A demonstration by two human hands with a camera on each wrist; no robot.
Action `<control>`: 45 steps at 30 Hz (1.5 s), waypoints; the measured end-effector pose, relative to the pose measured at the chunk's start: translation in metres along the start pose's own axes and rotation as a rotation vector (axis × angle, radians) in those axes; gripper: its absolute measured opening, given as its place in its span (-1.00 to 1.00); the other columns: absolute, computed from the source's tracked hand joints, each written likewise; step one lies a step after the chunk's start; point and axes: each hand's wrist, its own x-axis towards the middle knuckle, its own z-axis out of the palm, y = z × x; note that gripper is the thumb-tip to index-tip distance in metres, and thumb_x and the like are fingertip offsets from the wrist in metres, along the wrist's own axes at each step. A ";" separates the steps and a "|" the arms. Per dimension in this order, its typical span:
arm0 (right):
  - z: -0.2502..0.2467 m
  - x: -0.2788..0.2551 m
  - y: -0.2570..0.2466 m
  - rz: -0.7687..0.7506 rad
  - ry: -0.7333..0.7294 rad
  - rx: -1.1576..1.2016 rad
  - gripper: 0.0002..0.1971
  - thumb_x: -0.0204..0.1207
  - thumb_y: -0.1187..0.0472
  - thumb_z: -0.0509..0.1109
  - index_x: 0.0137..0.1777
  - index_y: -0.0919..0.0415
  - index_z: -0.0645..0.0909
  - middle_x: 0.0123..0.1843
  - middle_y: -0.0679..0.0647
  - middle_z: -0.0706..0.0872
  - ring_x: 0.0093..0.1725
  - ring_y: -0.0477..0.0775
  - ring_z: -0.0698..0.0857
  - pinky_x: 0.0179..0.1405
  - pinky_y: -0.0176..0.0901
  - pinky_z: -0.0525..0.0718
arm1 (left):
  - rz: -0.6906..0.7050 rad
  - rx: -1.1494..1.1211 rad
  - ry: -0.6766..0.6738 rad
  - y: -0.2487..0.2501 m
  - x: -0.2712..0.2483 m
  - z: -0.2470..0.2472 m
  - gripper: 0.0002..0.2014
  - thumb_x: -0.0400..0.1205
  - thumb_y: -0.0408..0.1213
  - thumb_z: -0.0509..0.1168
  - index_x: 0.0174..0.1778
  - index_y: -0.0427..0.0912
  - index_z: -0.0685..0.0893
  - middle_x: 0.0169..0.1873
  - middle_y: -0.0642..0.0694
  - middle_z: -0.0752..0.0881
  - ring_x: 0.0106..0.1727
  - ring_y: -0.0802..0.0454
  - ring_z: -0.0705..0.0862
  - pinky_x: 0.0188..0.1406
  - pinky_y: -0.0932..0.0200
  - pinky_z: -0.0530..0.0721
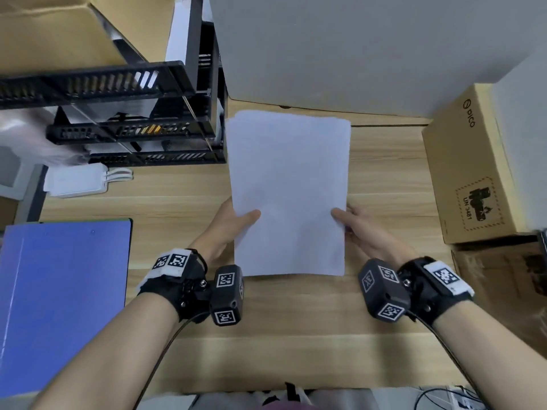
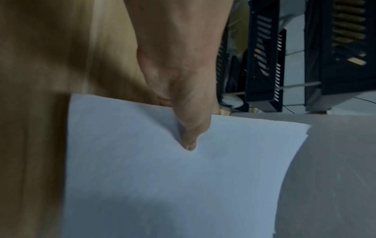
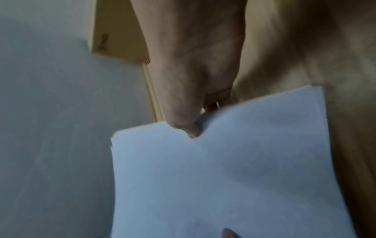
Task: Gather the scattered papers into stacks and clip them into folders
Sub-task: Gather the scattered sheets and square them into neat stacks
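A stack of white papers (image 1: 288,190) is held above the middle of the wooden desk (image 1: 296,335). My left hand (image 1: 233,223) pinches its left edge, thumb on top and fingers hidden beneath. My right hand (image 1: 352,224) pinches the right edge the same way. In the left wrist view the left hand (image 2: 183,103) presses its thumb into the papers (image 2: 173,185), whose far corner shows several sheet edges. In the right wrist view the thumb of the right hand (image 3: 193,80) sits on the papers (image 3: 234,177). A blue folder (image 1: 63,303) lies shut at the desk's left.
A black tiered file tray (image 1: 118,113) stands at the back left, with a white power strip (image 1: 75,180) in front of it. A large grey box (image 1: 355,48) fills the back. Cardboard boxes (image 1: 464,164) line the right side.
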 end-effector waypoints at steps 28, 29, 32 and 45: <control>0.008 0.043 0.001 -0.065 0.042 -0.350 -0.69 0.70 0.11 0.16 0.33 0.12 0.62 0.20 -0.03 0.77 0.17 0.04 0.75 0.19 0.04 0.71 | -0.202 -0.043 0.071 -0.003 0.032 0.003 -0.60 0.61 -0.52 0.28 0.36 -0.18 0.58 0.21 -0.11 0.76 0.19 -0.09 0.74 0.30 -0.08 0.65; 0.007 0.044 0.009 -0.028 0.037 -0.357 -0.67 0.71 0.12 0.16 0.36 0.15 0.60 0.19 -0.04 0.77 0.16 0.03 0.75 0.12 -0.04 0.71 | -0.251 -0.046 0.055 -0.011 0.033 0.004 -0.59 0.60 -0.54 0.28 0.38 -0.20 0.58 0.23 -0.15 0.75 0.22 -0.12 0.73 0.32 -0.10 0.63; 0.009 0.045 0.027 0.054 0.018 -0.357 -0.73 0.74 0.17 0.13 0.28 0.18 0.59 -0.10 -0.14 0.71 -0.22 -0.31 0.71 -0.38 -0.51 0.56 | -0.339 -0.039 0.032 -0.027 0.034 0.008 -0.59 0.62 -0.53 0.26 0.39 -0.18 0.56 0.25 -0.14 0.73 0.23 -0.10 0.71 0.26 -0.04 0.65; 0.023 0.104 -0.013 0.086 0.073 -0.170 -0.58 0.55 0.38 0.14 0.41 0.20 0.48 0.19 0.08 0.71 -0.07 0.05 0.74 -0.32 -0.26 0.72 | -0.137 -0.120 0.233 0.010 0.076 -0.009 -0.51 0.68 -0.37 0.30 0.55 -0.06 0.42 0.37 0.02 0.65 0.34 0.04 0.66 0.41 -0.08 0.59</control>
